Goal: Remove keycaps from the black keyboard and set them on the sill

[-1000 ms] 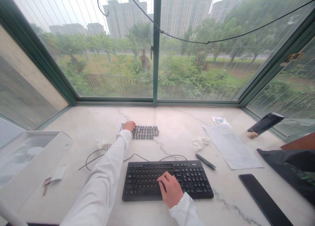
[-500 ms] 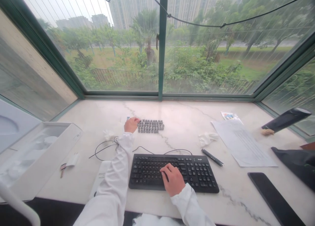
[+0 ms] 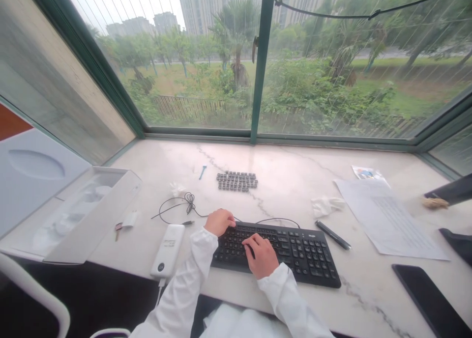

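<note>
A black keyboard (image 3: pixel 295 252) lies near the front edge of the marble sill. My left hand (image 3: pixel 220 222) rests at its far left corner with fingers curled into a loose fist; whatever is inside is hidden. My right hand (image 3: pixel 261 254) lies on the keys left of the middle, fingers bent down onto them. Further back sits a neat block of loose dark keycaps (image 3: pixel 237 181). A small blue tool (image 3: pixel 202 172) lies to the left of that block. Both arms wear white sleeves.
A white power bank (image 3: pixel 167 250) and coiled cable (image 3: pixel 177 206) lie left of the keyboard, beyond them an open white box (image 3: pixel 92 215). A pen (image 3: pixel 333 235), crumpled tissue (image 3: pixel 324 205), papers (image 3: pixel 391 220) and a dark phone (image 3: pixel 429 301) lie to the right. Glass windows enclose the back.
My left hand has pulled back from the keycap block to the keyboard's far left corner. The blue tool now lies bare beside the block. The camera has drawn back and tilted down.
</note>
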`<state>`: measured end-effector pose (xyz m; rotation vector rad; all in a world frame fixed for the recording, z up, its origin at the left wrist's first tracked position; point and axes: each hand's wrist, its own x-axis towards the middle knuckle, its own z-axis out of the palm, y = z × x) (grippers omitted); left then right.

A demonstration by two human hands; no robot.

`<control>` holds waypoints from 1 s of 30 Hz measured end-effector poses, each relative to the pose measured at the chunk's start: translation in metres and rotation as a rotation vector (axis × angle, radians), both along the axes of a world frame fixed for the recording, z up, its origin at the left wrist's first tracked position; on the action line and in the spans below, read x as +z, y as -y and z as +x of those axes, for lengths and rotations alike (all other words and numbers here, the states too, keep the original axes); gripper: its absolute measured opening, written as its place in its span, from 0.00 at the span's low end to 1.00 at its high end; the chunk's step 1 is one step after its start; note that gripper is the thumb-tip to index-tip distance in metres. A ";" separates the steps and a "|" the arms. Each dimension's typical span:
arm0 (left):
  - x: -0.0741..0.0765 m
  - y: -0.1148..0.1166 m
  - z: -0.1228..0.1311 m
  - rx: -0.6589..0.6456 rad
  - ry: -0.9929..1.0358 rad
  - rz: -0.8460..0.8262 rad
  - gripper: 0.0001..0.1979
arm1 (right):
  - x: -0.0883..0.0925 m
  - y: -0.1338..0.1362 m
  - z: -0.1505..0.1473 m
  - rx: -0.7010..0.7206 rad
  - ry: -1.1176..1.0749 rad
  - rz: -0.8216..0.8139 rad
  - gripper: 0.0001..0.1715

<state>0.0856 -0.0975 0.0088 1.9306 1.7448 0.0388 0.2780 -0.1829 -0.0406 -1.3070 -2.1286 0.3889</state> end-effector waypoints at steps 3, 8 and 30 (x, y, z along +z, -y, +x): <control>0.000 0.001 0.002 0.028 -0.018 0.002 0.06 | 0.000 0.002 -0.001 0.013 -0.029 -0.036 0.13; 0.002 0.003 0.002 0.044 -0.016 0.003 0.06 | 0.002 0.003 0.000 0.013 -0.050 -0.059 0.13; 0.014 0.008 0.007 0.023 -0.025 0.055 0.07 | 0.002 0.001 -0.002 0.018 -0.009 -0.067 0.12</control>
